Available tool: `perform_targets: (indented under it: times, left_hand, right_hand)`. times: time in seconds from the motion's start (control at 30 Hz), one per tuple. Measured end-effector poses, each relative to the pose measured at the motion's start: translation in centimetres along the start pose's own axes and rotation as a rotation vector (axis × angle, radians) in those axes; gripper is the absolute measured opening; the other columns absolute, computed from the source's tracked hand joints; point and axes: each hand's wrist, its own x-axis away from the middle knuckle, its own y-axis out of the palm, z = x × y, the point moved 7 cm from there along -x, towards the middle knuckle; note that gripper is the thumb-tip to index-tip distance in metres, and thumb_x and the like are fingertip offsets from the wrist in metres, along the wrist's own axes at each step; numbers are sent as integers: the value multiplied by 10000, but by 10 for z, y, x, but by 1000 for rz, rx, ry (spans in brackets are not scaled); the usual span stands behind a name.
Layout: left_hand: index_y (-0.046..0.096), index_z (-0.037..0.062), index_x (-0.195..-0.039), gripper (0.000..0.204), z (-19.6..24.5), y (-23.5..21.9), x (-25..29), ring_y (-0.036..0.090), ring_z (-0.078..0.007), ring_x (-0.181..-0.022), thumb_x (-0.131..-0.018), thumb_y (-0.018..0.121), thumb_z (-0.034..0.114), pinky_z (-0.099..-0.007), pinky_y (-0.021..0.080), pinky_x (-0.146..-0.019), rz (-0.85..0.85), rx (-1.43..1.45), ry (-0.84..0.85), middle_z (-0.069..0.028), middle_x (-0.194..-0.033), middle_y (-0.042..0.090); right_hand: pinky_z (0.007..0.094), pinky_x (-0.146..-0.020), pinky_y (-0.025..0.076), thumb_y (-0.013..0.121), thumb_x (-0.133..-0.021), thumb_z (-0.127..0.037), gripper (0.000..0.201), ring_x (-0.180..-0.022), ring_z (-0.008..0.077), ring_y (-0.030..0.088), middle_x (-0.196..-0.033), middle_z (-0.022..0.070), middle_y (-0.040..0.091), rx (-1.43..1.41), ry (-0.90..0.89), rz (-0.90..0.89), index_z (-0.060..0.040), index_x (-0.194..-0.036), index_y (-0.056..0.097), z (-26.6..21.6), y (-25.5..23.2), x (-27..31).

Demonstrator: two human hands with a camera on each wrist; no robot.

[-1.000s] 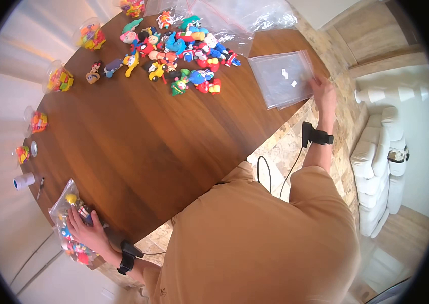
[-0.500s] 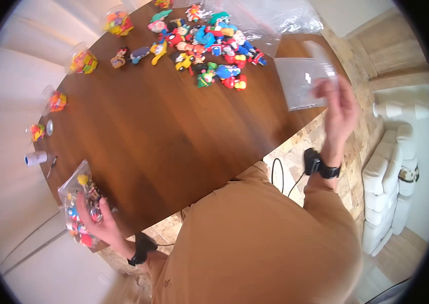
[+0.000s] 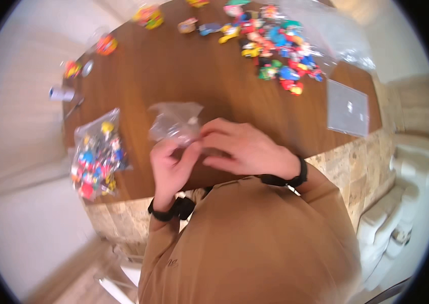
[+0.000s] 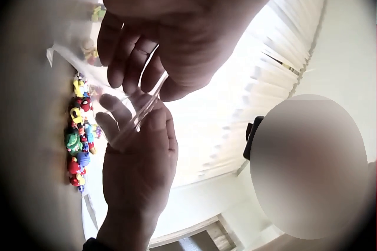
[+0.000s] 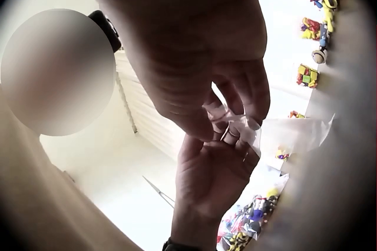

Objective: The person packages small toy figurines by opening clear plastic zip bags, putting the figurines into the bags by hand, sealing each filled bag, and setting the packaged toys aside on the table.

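A clear zip bag [image 3: 171,119] stretches away from both hands above the near part of the table, looking thin and flat. At its near edge, my left hand [image 3: 169,167] pinches the plastic between thumb and fingers. From the other side my right hand [image 3: 247,149] pinches the same edge, its fingers close to the left ones. The left wrist view shows the film [image 4: 138,115] drawn between the two hands. In the right wrist view a bunched fold [image 5: 238,124] shows at the fingertips.
To the left lies a clear bag filled with toy figures [image 3: 98,157]. A pile of loose toy figures [image 3: 280,45] spreads at the back right. Flat clear bags [image 3: 347,109] lie at the right edge. Cups of colourful pieces [image 3: 106,44] and a white roll [image 3: 62,93] line the far left edge.
My right hand has lifted a clear bag off the stack at the right and carried it to the middle. My left hand has left the filled bag and joined it.
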Motion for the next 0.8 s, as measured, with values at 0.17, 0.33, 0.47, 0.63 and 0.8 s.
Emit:
perform_targets:
  times: [0.17, 0.33, 0.47, 0.63, 0.8]
  left_hand:
    - [687, -45, -1007, 123, 12, 12, -11, 643, -122, -888, -948, 584, -10, -260, 506, -784, -162, 37, 101, -80, -968, 705]
    - [703, -51, -988, 128, 12, 16, -12, 662, -141, -870, -941, 590, -12, -264, 516, -774, -211, 28, 32, -99, -933, 717]
    - [730, -40, -927, 80, 1, 11, -12, 668, -126, -781, -901, 661, -9, -251, 519, -711, -153, -2, -38, -81, -823, 724]
    - [715, -15, -850, 59, 7, 7, -13, 658, -108, -691, -833, 743, 34, -237, 505, -628, -101, -66, -2, -78, -772, 704]
    - [711, -13, -814, 29, 9, -3, -13, 626, -91, -650, -809, 739, -16, -221, 484, -606, -9, -150, 55, -59, -722, 679]
  right_hand:
    - [371, -661, 532, 752, -808, -111, 170, -785, 281, 632, -1059, 85, 602, -16, 85, 54, -64, -933, 647, 14, 4, 6]
    - [361, -616, 515, 797, -767, -114, 231, -737, 268, 611, -1011, 87, 588, 63, 158, 104, -53, -912, 628, 17, -3, 5]
    - [362, -607, 512, 787, -776, -109, 211, -737, 267, 611, -1008, 89, 585, 155, 54, 129, -52, -900, 627, 14, 0, 1]
    - [362, -601, 508, 748, -798, -72, 141, -735, 273, 612, -906, 75, 603, 115, 22, 107, -44, -854, 622, 16, 5, 2]
    - [317, -529, 458, 684, -824, -22, 72, -595, 223, 582, -800, 68, 608, 8, 155, 230, -41, -833, 615, 28, -12, 6]
